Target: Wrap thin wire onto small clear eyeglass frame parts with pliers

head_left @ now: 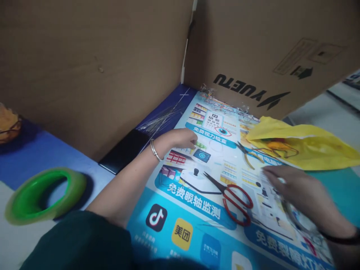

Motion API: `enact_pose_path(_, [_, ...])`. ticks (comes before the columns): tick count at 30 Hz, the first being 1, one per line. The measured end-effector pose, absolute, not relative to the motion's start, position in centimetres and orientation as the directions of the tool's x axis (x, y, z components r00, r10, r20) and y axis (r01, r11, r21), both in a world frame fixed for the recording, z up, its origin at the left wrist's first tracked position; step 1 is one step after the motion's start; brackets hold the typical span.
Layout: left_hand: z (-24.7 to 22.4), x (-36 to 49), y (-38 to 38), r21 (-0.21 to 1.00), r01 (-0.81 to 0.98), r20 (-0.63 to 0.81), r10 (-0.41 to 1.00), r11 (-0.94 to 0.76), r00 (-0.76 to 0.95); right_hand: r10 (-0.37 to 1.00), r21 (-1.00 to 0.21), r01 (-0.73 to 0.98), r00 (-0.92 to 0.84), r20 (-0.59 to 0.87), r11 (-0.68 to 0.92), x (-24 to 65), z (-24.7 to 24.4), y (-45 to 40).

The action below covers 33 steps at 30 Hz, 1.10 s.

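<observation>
My left hand [184, 138] is closed above the printed poster [185, 198]; what it pinches, if anything, is too small to make out. My right hand [295, 187], blurred, hangs over the poster's right part, its fingertips close to the yellow-handled pliers [249, 154]. Between my hands, nearer to me, lie red-handled scissors [233, 198] with their blades pointing up and left. Beyond my right hand a yellow bag [317, 148] lies with its mouth open, and orange material shows inside. A clear roll [299, 215] is partly hidden under my right hand.
A green tape roll [46, 195] lies at left. Thin wires [161, 122] rest beside a black flat object [123, 152]. Cardboard walls [236, 48] stand behind. Clear scraps [225, 107] line the poster's far edge. A woven orange item [8, 123] sits far left.
</observation>
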State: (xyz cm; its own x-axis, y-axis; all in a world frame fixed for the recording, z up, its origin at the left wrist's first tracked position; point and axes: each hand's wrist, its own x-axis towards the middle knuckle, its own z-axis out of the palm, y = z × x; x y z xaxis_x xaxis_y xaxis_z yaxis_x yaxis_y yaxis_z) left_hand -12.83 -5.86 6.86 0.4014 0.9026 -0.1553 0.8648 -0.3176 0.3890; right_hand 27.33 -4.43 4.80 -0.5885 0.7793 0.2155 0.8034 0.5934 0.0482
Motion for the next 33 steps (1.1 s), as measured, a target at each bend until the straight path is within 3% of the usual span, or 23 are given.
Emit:
enact_pose_path(1, [6.8,-12.8,-5.9,0.389,0.863,-0.159,0.899,-0.323,0.408,0.718,0.057,0.727,-0.686,0.121,0.685,23.2,5.2,-4.4])
enact_pose_path(3, [6.5,-12.7,-5.8,0.379,0.865,-0.168,0.895,-0.329,0.414,0.601,0.053,0.605,-0.796,0.074,0.795,16.9,5.5,-5.2])
enact_pose_path(8, [5.8,-12.8,-5.4,0.351,0.873,-0.173,0.893,-0.338,0.415,0.467,-0.054,0.469,-0.883,-0.043,0.882,11.0,4.7,-8.5])
enact_pose_path(18, [3.3,-13.2,-4.0,0.392,0.850,-0.120,0.897,-0.352,0.426,0.299,-0.304,0.277,-0.954,0.026,0.911,6.3,3.9,-10.7])
enact_pose_path(27, [3.0,-13.0,-4.0,0.356,0.872,-0.119,0.909,-0.337,0.399,0.161,0.001,0.162,-0.981,-0.109,0.987,2.7,4.6,-12.0])
enact_pose_path(33, [3.2,-12.7,-4.2,0.327,0.892,-0.127,0.921,-0.311,0.368,0.040,-0.004,0.041,-0.989,-0.141,0.999,1.2,4.1,-11.6])
